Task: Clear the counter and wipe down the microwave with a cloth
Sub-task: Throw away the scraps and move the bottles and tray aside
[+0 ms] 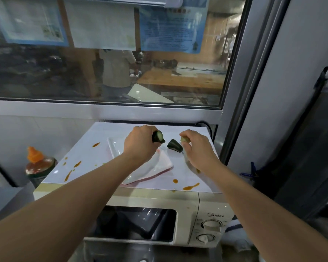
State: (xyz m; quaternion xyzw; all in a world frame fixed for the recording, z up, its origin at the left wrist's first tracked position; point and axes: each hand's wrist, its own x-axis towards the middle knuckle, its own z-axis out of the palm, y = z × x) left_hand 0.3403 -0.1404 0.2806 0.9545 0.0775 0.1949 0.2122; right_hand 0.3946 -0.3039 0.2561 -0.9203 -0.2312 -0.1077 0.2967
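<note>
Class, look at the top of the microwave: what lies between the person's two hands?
In the head view, a dark green cucumber piece lies on the microwave top, between the left hand and right hand.

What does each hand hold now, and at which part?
The left hand grips a cucumber piece around its dark skin, cut face showing. The right hand pinches a small pale piece; where exactly cannot be told.

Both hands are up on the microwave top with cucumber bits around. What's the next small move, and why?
Probably the right hand should pick up the loose cucumber piece lying between the hands. The left hand already grips a cucumber chunk, and the sauce smears on the microwave top cannot be wiped until the food is off.
</note>
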